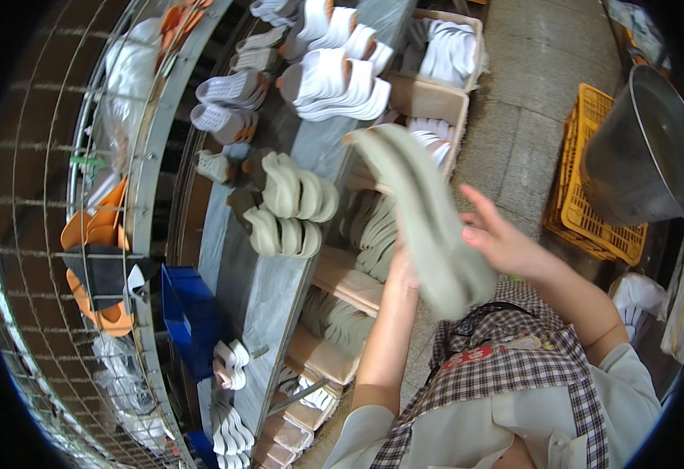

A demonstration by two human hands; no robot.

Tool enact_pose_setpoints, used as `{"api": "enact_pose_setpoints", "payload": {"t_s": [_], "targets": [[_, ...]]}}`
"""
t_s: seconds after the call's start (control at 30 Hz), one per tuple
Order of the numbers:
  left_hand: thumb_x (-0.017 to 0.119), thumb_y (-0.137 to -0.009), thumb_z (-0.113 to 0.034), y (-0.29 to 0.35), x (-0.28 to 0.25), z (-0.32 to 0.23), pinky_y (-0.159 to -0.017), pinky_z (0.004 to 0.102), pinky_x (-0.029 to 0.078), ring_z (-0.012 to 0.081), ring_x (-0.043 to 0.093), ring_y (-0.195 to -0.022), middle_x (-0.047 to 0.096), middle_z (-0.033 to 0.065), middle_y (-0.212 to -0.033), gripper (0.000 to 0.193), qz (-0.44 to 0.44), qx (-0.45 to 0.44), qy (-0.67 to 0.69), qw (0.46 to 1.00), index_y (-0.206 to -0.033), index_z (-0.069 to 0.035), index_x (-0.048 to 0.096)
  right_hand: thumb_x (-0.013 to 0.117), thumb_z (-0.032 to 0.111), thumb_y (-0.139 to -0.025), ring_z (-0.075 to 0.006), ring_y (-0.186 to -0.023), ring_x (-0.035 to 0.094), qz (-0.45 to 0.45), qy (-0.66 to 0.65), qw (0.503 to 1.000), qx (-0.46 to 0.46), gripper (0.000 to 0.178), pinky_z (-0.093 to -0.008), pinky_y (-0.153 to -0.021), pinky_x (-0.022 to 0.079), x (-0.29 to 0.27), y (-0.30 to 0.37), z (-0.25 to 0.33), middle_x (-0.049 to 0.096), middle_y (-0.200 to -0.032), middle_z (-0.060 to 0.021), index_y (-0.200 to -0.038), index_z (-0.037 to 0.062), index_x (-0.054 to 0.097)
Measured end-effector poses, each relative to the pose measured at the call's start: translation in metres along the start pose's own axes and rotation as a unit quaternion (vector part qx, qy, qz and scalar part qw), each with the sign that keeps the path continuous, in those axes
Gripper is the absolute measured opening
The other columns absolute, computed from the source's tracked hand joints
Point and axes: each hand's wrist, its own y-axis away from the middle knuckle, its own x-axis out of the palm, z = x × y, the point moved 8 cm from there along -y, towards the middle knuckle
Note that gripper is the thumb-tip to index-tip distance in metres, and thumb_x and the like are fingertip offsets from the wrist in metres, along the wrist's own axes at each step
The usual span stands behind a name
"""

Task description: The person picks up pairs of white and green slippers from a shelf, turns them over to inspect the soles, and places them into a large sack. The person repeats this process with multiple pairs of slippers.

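Pale green shoe soles point(420, 211), seemingly a pair or small stack, stand tilted in front of my apron and are smeared by motion. My left hand point(403, 270) holds them from their left side, with most of its fingers hidden behind them. At their right edge is my right hand point(502, 238), its fingers apart and its thumb close to the soles; whether it touches them I cannot tell. More pale green soles point(295, 187) sit nested in two groups on the grey bench point(267, 293) to the left.
White soles point(338, 86) fill the bench's far end, and more point(232, 438) lie near. Cartons point(342, 277) of soles line its right side. A blue bin point(185, 313) and wire mesh point(37, 234) stand left. Right are a yellow crate point(592, 211) and a metal bucket point(623, 168).
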Motion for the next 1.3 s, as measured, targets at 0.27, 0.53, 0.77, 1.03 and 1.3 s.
{"api": "enact_pose_setpoints", "payload": {"t_s": [0.27,0.53,0.77,1.03,1.3], "targets": [[0.067,-0.084,-0.013,0.051,-0.028,-0.076,-0.101,0.039,0.039,0.0264,0.04,-0.125,0.035,0.0162,-0.139,0.079,-0.202,0.267,-0.482,0.81,-0.145,-0.006,0.017,0.061,0.017,-0.072,-0.028,-0.118,0.048,-0.006,-0.191,0.981,0.043,0.09,-0.0391,-0.099,0.042,-0.001,-0.04,-0.058,0.041,-0.131,-0.0211,-0.144,0.0014,0.009],[0.06,-0.09,-0.034,0.126,-0.278,-0.281,-0.101,0.0377,0.035,0.0266,0.045,-0.119,0.04,0.0163,-0.138,0.069,-0.533,0.304,-0.266,0.744,-0.142,-0.003,0.026,0.059,0.018,-0.065,-0.0254,-0.111,0.054,-0.033,-0.106,0.981,0.158,0.091,-0.0387,-0.094,0.046,-0.01,-0.043,-0.115,0.046,-0.128,-0.0168,-0.144,0.0053,0.017],[0.05,-0.093,-0.047,0.035,-0.363,-0.313,-0.098,0.0379,0.041,0.0256,0.052,-0.115,0.054,0.0107,-0.127,0.057,-0.353,0.136,-0.168,0.911,-0.129,-0.003,0.049,0.056,0.013,-0.07,-0.0282,-0.119,0.048,0.008,-0.175,0.976,0.128,0.089,-0.0384,-0.095,0.046,-0.003,-0.042,-0.141,0.041,-0.133,-0.021,-0.146,0.0055,0.011],[0.058,-0.09,-0.036,0.099,-0.373,-0.288,-0.103,0.0448,0.037,0.0266,0.045,-0.125,0.049,0.0093,-0.134,0.055,-0.329,0.117,-0.05,0.936,-0.134,-0.006,0.044,0.056,0.013,-0.071,-0.0275,-0.118,0.048,-0.041,-0.209,0.964,0.162,0.086,-0.0397,-0.095,0.046,-0.014,-0.034,-0.163,0.041,-0.132,-0.0207,-0.145,0.0054,0.012],[0.062,-0.086,-0.036,0.244,-0.249,-0.133,-0.106,0.051,0.035,0.0318,0.043,-0.125,0.042,0.0155,-0.138,0.068,-0.421,0.381,-0.022,0.823,-0.139,-0.004,0.034,0.057,0.015,-0.072,-0.0246,-0.111,0.05,-0.034,-0.186,0.961,0.203,0.082,-0.0374,-0.091,0.046,-0.049,-0.023,-0.197,0.044,-0.124,-0.0172,-0.143,0.0039,0.017]]}}
